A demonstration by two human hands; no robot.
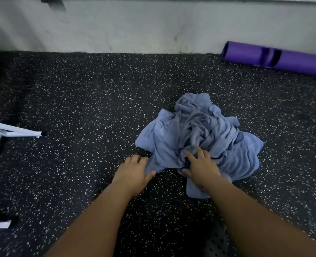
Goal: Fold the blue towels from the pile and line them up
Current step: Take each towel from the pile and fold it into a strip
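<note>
Here, soft blue towels (pixel 199 134) lie in a crumpled, wrinkled heap on a black rubbery floor (pixel 83 101) flecked with white, with a smooth purple roll (pixel 290 61) by the pale wall (pixel 134 26). The right hand (pixel 202 167) rests on the heap's near side with fingers spread. The left hand (pixel 133 173) curls at its near-left edge, thumb against the cloth; whether it grips cannot be told.

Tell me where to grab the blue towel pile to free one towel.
Probably the loose flap sticking out of the towel pile at its near edge. Come from the near side: it lies flat on the floor, clear of the twisted middle.
</note>
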